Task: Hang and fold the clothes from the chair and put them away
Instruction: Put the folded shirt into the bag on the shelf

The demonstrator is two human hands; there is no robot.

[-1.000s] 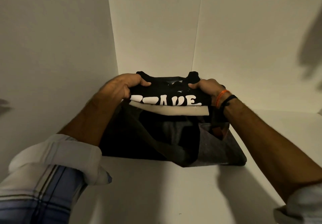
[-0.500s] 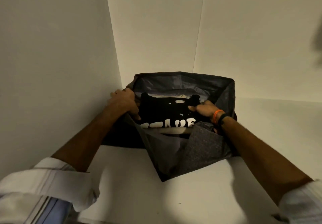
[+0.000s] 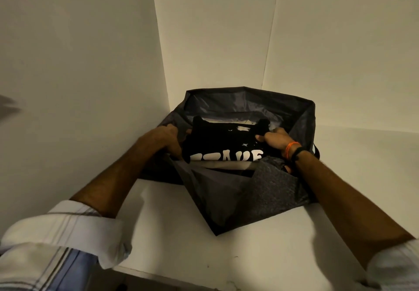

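Observation:
A folded black T-shirt (image 3: 223, 142) with white lettering lies inside a dark grey fabric storage bin (image 3: 249, 100), on top of a folded pale garment (image 3: 229, 165). My left hand (image 3: 164, 140) grips the shirt's left edge, its fingertips hidden between the shirt and the bin wall. On the right side, my right hand (image 3: 277, 140), with an orange and a black wristband, grips the shirt's other edge. The bin's front wall (image 3: 267, 191) is folded outward and down over the shelf.
The bin sits in the back left corner of a white shelf (image 3: 181, 234) enclosed by white walls (image 3: 79, 75). The shelf's front edge (image 3: 163, 276) runs along the bottom. Bare shelf surface extends to the right of the bin.
Both hands have lowered the folded black shirt from above the bin down into it, onto the pale garment. The bin's back and side walls now show around the shirt.

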